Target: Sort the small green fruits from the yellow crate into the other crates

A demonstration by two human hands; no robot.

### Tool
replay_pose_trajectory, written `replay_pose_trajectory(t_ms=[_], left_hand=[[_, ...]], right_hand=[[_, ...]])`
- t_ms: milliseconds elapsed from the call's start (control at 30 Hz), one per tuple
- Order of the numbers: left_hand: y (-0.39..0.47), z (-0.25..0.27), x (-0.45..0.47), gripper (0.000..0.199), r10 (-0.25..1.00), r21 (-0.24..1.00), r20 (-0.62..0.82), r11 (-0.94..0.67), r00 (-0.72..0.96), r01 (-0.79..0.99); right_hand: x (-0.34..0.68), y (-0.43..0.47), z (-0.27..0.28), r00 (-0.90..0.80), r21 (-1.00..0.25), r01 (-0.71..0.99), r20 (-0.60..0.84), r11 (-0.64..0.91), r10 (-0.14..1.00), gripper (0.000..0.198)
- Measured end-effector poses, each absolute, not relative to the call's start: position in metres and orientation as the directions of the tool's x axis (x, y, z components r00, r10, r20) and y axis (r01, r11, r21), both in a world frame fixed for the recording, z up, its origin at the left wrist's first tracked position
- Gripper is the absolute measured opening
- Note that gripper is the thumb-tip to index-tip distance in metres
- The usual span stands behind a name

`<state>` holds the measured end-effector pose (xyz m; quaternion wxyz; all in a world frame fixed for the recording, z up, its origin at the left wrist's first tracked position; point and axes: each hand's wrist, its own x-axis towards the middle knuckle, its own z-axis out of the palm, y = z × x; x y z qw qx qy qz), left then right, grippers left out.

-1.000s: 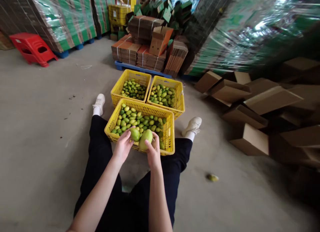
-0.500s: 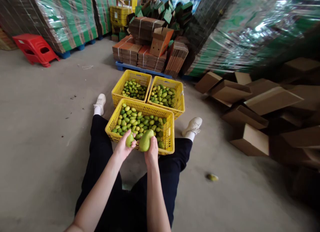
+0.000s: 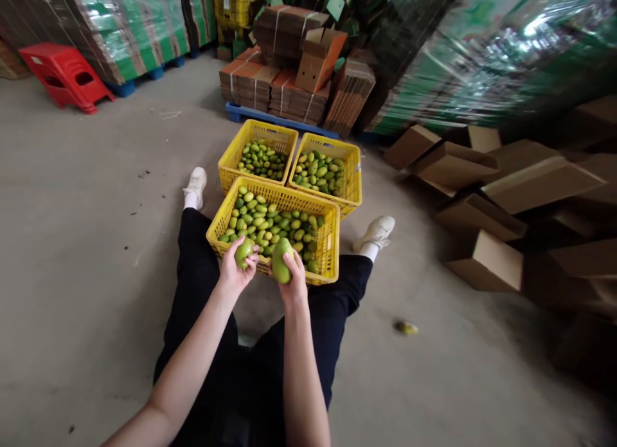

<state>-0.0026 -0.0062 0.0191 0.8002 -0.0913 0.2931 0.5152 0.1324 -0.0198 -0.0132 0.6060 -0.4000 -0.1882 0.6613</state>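
Note:
My left hand [image 3: 236, 270] is closed around a small green mango [image 3: 244, 253], holding it over the near rim of the front yellow crate [image 3: 330, 241]. Beside it, my right hand [image 3: 295, 277] grips a larger green mango [image 3: 281, 261] with the thumb along its side. The two fruits are apart. Many green and yellowish mangoes [image 3: 263, 219] lie inside the front crate, which stands between my legs. Behind it, a left crate [image 3: 226, 167] and a right crate [image 3: 354, 177] also hold mangoes.
A blue pallet [image 3: 279, 121] bears flattened cartons [image 3: 248, 87] beyond the crates. Open cardboard boxes [image 3: 486, 261] are heaped at the right. A red stool [image 3: 67, 78] stands far left. One mango [image 3: 405, 327] lies on the floor to the right.
The view has tilted down slightly. The larger mango in my right hand has turned more upright, and my hands have drawn a little further apart. Both fruits stay held.

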Motion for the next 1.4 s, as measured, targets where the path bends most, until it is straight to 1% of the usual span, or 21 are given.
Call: replay_pose_trajectory(t_ms=[67,167,233,333,400,467,533,600,667,767,833,900,933,1000,1067,1100,1133,1267,1333,1400], left_hand=[[-0.003,0.015,0.000,0.029,0.769,0.210,-0.589,0.443,0.249,-0.872],[0.003,0.006,0.004,0.034,0.779,0.289,-0.593,0.441,0.203,-0.850],[0.005,0.001,0.005,0.033,0.809,0.353,-0.557,0.436,0.189,-0.828],[0.004,0.002,0.007,0.035,0.870,0.461,-0.464,0.400,0.169,-0.792],[0.003,0.006,0.009,0.039,0.886,0.487,-0.434,0.384,0.164,-0.784],[0.002,0.012,0.011,0.036,0.871,0.484,-0.469,0.395,0.150,-0.780],[0.003,0.015,0.011,0.030,0.847,0.477,-0.513,0.417,0.140,-0.774],[0.004,0.015,0.011,0.026,0.832,0.477,-0.537,0.437,0.140,-0.763],[0.007,0.012,0.011,0.027,0.821,0.479,-0.550,0.462,0.155,-0.746],[0.010,0.006,0.009,0.031,0.821,0.477,-0.544,0.474,0.175,-0.740],[0.010,0.003,0.007,0.026,0.833,0.473,-0.526,0.454,0.171,-0.755],[0.009,0.003,0.004,0.017,0.846,0.475,-0.509,0.432,0.161,-0.767],[0.007,0.004,0.002,0.016,0.850,0.474,-0.500,0.428,0.165,-0.770],[0.003,0.007,-0.002,0.024,0.856,0.451,-0.471,0.442,0.214,-0.775],[0.000,0.010,-0.006,0.038,0.852,0.405,-0.439,0.470,0.284,-0.784],[-0.001,0.011,-0.008,0.041,0.850,0.388,-0.431,0.476,0.301,-0.789],[-0.001,0.012,-0.009,0.039,0.851,0.382,-0.429,0.474,0.302,-0.794],[0.001,0.005,-0.010,0.009,0.863,0.425,-0.456,0.425,0.216,-0.799],[0.004,0.000,-0.011,0.005,0.854,0.426,-0.478,0.430,0.205,-0.796],[0.005,-0.006,-0.011,0.009,0.843,0.422,-0.492,0.448,0.216,-0.788]], right_hand=[[0.132,-0.018,-0.017,0.061,-0.714,-0.664,-0.349,-0.223,0.935,0.039],[0.131,-0.016,-0.024,0.040,-0.706,-0.661,-0.370,-0.254,0.928,0.045],[0.130,-0.015,-0.029,0.047,-0.720,-0.646,-0.367,-0.252,0.929,0.045],[0.128,-0.017,-0.032,0.062,-0.731,-0.643,-0.347,-0.228,0.936,0.044],[0.128,-0.019,-0.032,0.059,-0.740,-0.640,-0.318,-0.208,0.946,0.045],[0.129,-0.020,-0.030,0.066,-0.759,-0.626,-0.282,-0.180,0.957,0.046],[0.129,-0.021,-0.028,0.072,-0.768,-0.623,-0.244,-0.147,0.967,0.047],[0.129,-0.021,-0.027,0.069,-0.748,-0.651,-0.227,-0.129,0.971,0.045],[0.127,-0.020,-0.028,0.070,-0.712,-0.689,-0.251,-0.136,0.965,0.042],[0.123,-0.019,-0.029,0.083,-0.653,-0.740,-0.327,-0.162,0.941,0.039],[0.121,-0.018,-0.028,0.069,-0.636,-0.753,-0.334,-0.171,0.940,0.043],[0.120,-0.019,-0.024,0.020,-0.644,-0.741,-0.304,-0.190,0.952,0.052],[0.119,-0.020,-0.022,-0.005,-0.650,-0.733,-0.287,-0.199,0.958,0.055],[0.117,-0.022,-0.017,-0.013,-0.653,-0.733,-0.263,-0.188,0.965,0.055],[0.114,-0.024,-0.015,0.030,-0.651,-0.746,-0.245,-0.141,0.969,0.052],[0.112,-0.025,-0.014,0.051,-0.652,-0.749,-0.235,-0.118,0.971,0.050],[0.110,-0.026,-0.014,0.063,-0.656,-0.748,-0.228,-0.105,0.972,0.048],[0.105,-0.026,-0.018,0.053,-0.687,-0.715,-0.237,-0.129,0.970,0.036],[0.104,-0.025,-0.020,0.081,-0.683,-0.716,-0.288,-0.145,0.954,0.031],[0.104,-0.024,-0.022,0.125,-0.673,-0.724,-0.344,-0.151,0.931,0.030]])
